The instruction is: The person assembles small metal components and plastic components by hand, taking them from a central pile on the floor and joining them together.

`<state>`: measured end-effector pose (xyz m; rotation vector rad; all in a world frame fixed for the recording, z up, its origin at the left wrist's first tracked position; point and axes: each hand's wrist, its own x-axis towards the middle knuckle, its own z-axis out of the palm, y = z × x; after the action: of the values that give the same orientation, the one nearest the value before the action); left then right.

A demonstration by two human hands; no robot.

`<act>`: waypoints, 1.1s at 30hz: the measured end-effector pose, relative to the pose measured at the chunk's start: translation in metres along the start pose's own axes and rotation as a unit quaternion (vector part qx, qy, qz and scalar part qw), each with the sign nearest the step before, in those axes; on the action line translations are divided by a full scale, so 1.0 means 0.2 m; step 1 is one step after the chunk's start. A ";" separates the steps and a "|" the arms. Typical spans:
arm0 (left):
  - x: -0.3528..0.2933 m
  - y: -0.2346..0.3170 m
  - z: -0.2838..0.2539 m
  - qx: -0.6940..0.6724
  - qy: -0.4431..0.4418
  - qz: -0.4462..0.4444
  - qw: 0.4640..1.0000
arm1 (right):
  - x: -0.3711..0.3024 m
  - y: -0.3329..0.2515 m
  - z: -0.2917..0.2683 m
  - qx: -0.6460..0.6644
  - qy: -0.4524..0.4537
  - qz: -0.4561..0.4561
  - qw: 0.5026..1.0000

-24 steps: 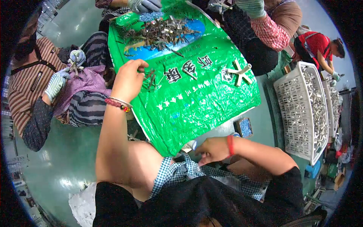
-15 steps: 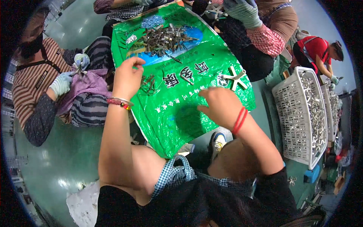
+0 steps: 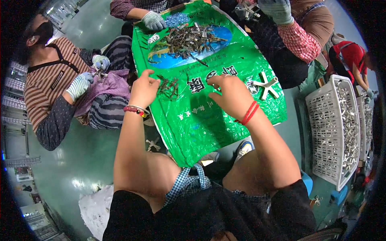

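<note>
Green sheet (image 3: 249,110): glossy, printed, lightly creased.
Left grip (image 3: 144,89): fingers loosely curled, nothing visibly held, just beside the small dark strips (image 3: 171,90).
Right grip (image 3: 232,91): thumb and fingers parted, no object visible between them.
Handling: pinch one strip near its end; that should disturb its neighbours least.
Strips: thin, tangled.
White piece (image 3: 266,85): branching, right of your right grip.

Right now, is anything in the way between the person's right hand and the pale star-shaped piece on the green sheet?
Nothing visible is. The pale star-shaped piece lies to the right of the right hand, and only the printed surface of the green sheet shows between them.
</note>
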<state>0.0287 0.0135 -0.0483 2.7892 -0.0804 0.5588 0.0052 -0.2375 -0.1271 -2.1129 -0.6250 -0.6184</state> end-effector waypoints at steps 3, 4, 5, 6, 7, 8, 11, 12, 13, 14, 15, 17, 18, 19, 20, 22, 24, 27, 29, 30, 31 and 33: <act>-0.02 -0.03 0.01 -0.011 0.003 0.005 1.000 | -0.02 0.01 0.05 0.011 0.008 -0.021 1.000; -0.02 -0.05 0.02 -0.018 0.002 0.003 1.000 | -0.02 0.01 0.06 0.011 0.001 -0.045 0.999; -0.02 -0.06 0.03 -0.018 0.001 0.003 1.000 | -0.03 0.00 0.08 0.011 0.001 -0.045 0.999; -0.02 -0.06 0.03 -0.044 -0.007 -0.025 0.999 | -0.03 -0.02 0.09 0.021 -0.006 -0.047 0.999; -0.03 -0.07 0.03 -0.069 -0.015 -0.054 0.996 | -0.04 -0.03 0.11 0.032 -0.012 -0.050 0.998; -0.04 -0.09 0.05 -0.086 -0.029 -0.081 0.993 | -0.06 -0.03 0.15 0.043 -0.024 -0.046 0.998; -0.16 0.01 0.12 0.009 -0.049 -0.059 0.997 | -0.15 -0.02 0.25 0.032 -0.005 -0.048 0.998; -0.24 0.02 0.16 0.029 -0.088 -0.065 0.994 | -0.21 -0.01 0.31 -0.006 -0.013 -0.041 0.999; -0.33 0.02 0.19 0.051 -0.127 -0.071 0.988 | -0.30 0.00 0.39 -0.022 -0.057 -0.024 0.998; -0.45 -0.05 0.25 0.076 -0.151 -0.080 0.982 | -0.42 -0.02 0.51 -0.055 -0.107 -0.006 0.993; -0.57 -0.13 0.27 0.103 -0.171 -0.091 0.976 | -0.53 -0.06 0.61 -0.059 -0.126 -0.011 0.990; -0.74 -0.19 0.24 0.111 -0.220 -0.134 0.960 | -0.65 -0.21 0.64 -0.069 -0.190 -0.017 0.979; -0.80 -0.23 0.24 0.113 -0.219 -0.135 0.960 | -0.69 -0.24 0.69 -0.066 -0.207 -0.015 0.976; -0.84 -0.27 0.24 0.120 -0.233 -0.137 0.955 | -0.73 -0.26 0.74 -0.039 -0.197 -0.030 0.979; -0.88 -0.29 0.25 0.126 -0.247 -0.138 0.951 | -0.77 -0.27 0.77 -0.037 -0.208 -0.027 0.977; -0.92 -0.28 0.25 0.118 -0.271 -0.144 0.944 | -0.83 -0.28 0.80 -0.035 -0.220 -0.022 0.975; -0.96 -0.27 0.26 0.110 -0.298 -0.146 0.937 | -0.88 -0.27 0.80 0.021 -0.213 0.024 0.976; -0.98 -0.27 0.27 0.077 -0.302 -0.156 0.937 | -0.90 -0.26 0.77 0.092 -0.137 0.067 0.984; -0.97 -0.27 0.28 0.063 -0.286 -0.163 0.942 | -0.86 -0.26 0.71 0.115 -0.140 0.098 0.979; -0.95 -0.27 0.29 -0.002 -0.256 -0.165 0.953 | -0.86 -0.24 0.70 0.178 -0.104 0.121 0.971; -0.93 -0.26 0.29 -0.067 -0.224 -0.167 0.958 | -0.84 -0.22 0.69 0.240 -0.068 0.142 0.958; -0.86 -0.26 0.30 -0.199 -0.183 -0.134 0.953 | -0.76 -0.21 0.67 0.389 -0.036 0.220 0.894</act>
<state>-0.1022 0.0450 -0.1812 2.4142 0.0979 -0.0445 -0.1082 -0.1388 -0.2693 -1.4336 -0.3239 -0.0043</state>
